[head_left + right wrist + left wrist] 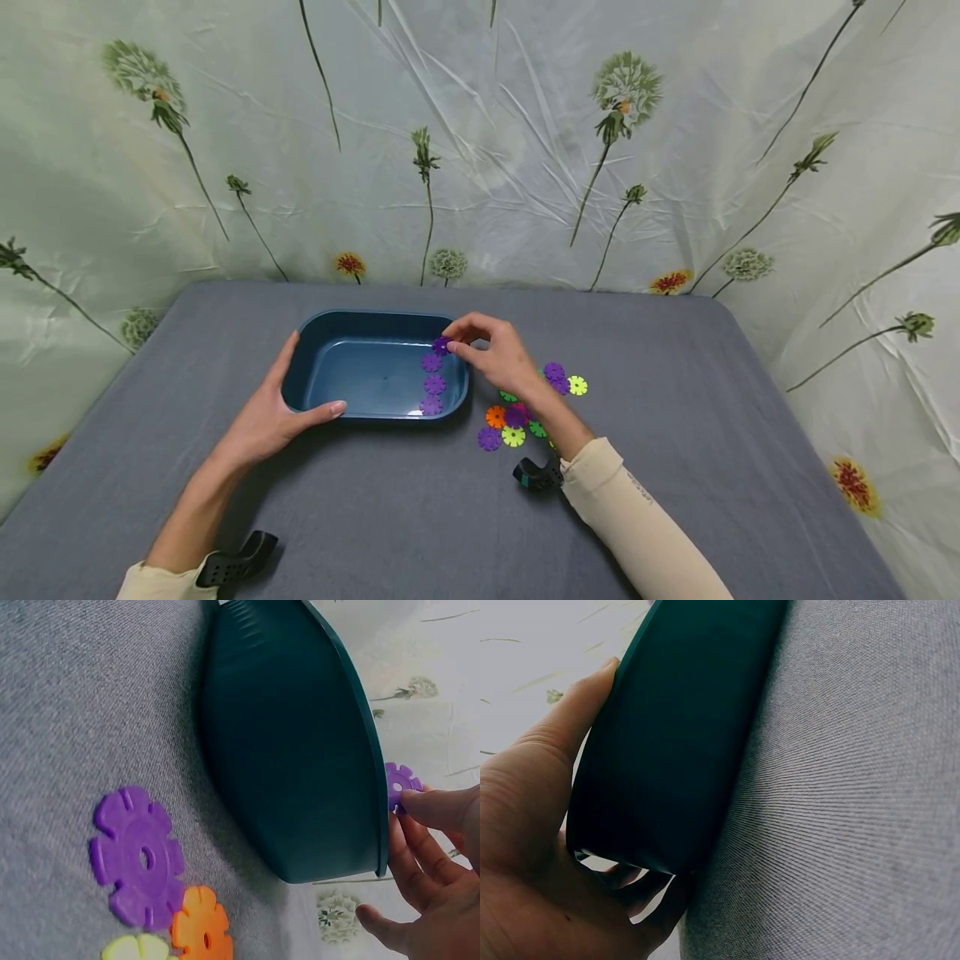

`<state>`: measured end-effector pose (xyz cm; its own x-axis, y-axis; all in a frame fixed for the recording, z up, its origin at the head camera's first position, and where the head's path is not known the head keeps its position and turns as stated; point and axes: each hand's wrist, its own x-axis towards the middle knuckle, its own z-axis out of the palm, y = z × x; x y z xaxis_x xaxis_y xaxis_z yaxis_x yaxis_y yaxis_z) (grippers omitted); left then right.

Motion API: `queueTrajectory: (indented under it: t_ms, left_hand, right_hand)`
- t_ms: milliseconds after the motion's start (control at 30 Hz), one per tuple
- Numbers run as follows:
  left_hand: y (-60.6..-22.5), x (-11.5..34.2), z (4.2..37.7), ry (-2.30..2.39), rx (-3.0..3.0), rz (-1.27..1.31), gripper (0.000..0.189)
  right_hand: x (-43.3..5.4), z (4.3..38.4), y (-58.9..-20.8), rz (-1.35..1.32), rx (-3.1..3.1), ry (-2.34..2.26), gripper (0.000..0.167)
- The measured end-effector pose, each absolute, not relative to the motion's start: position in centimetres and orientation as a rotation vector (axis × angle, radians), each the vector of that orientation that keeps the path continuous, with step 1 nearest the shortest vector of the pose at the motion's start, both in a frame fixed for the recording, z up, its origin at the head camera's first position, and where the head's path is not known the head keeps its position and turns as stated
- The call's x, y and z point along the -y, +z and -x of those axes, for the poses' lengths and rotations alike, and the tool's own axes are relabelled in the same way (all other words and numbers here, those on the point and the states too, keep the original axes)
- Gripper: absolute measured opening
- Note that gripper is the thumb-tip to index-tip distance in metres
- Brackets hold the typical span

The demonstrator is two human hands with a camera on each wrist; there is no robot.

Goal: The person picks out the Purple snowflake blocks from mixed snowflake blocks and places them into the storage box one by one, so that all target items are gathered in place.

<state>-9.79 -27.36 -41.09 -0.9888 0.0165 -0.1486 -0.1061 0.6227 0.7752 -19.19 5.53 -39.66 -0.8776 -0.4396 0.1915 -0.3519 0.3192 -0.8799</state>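
Note:
A blue plastic tray (360,379) with rounded corners sits on the grey cloth. My left hand (258,423) grips its front left corner, thumb along the front rim and fingers around the left side. Over the tray's right end, my right hand (497,354) pinches a purple flower-shaped disc (394,781) between thumb and fingertips, right at the rim. Below it in the head view, three more purple discs (434,384) lie in a line inside the tray, along its right side. The rest of the tray's floor is bare.
Loose notched discs in purple, orange (496,417), yellow-green (513,436) and green lie right of the tray, partly hidden under my right forearm. Black wrist straps (238,560) sit on both arms. Behind the table hangs a flower-print curtain (510,167).

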Motion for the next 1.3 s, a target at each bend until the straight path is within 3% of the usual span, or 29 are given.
queueTrajectory:
  t_ms: [1300]
  left_hand:
    - [-41.1,27.4,9.7,1.342,-2.680,0.083,0.130]
  right_hand:
    - [-2.2,20.4,-40.0,0.809,-2.508,-1.435,0.014]
